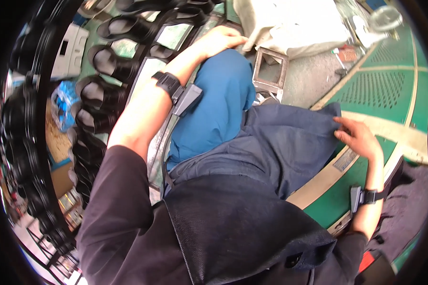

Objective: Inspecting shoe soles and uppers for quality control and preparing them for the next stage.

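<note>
My left hand lies over my knee, covered in blue trousers. Its fingers are stretched toward a pale cloth sheet and hold nothing that I can see. At the right, my right hand has its fingers apart at the edge of a dark blue apron spread over my lap. Whether the fingertips touch the apron I cannot tell. Each wrist wears a dark strap with a grey block, the left one and the right one.
Black shoes stand in rows on a rack along my left. A square metal frame sits beyond my knee. Green perforated panels with cream edges run along the right. A clear bag with blue items lies behind the shoes.
</note>
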Available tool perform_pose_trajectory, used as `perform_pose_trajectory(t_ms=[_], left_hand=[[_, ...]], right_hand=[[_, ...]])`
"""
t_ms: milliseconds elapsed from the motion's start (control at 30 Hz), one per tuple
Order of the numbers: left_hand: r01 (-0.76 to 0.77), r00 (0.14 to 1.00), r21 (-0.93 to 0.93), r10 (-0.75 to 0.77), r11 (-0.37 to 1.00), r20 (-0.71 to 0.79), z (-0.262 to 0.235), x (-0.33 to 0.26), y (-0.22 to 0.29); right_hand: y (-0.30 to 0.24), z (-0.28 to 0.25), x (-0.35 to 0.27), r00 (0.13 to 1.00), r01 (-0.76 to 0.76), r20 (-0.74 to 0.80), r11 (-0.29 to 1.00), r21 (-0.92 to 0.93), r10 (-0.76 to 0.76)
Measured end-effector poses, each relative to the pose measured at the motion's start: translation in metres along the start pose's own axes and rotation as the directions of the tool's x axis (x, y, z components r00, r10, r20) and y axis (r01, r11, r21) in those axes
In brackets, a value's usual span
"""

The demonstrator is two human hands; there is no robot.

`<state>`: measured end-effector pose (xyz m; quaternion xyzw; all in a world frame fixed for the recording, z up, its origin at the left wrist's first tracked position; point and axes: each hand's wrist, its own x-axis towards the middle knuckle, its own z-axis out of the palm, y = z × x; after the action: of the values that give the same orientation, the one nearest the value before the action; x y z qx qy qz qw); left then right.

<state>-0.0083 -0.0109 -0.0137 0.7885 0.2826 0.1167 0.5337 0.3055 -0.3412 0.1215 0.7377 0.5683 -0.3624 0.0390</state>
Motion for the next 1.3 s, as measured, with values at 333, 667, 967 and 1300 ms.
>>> perform_pose_trajectory(t_ms=[333, 667, 967, 1300], left_hand=[[0.256, 0.966, -0.2, -0.244, 0.946, 0.083, 0.041, 0.021, -0.028], [0.361, 0.924, -0.014, -0.355, 0.933, 0.139, 0.046, 0.017, -0.045], [0.437, 0.899, -0.487, -0.382, 0.756, 0.214, 0.054, 0.012, -0.054], [0.267, 0.957, 0.297, -0.29, 0.917, 0.035, 0.039, 0.022, -0.087]], right_hand=[[0.007, 0.001, -0.004, 0.993, 0.1, -0.051, 0.993, -0.059, -0.103], [0.013, 0.004, -0.006, 0.996, 0.071, -0.051, 0.993, -0.091, -0.076], [0.007, 0.002, -0.003, 0.999, 0.04, -0.036, 0.999, -0.027, -0.041], [0.01, 0.005, 0.0, 0.997, 0.034, -0.075, 0.999, 0.003, -0.034]])
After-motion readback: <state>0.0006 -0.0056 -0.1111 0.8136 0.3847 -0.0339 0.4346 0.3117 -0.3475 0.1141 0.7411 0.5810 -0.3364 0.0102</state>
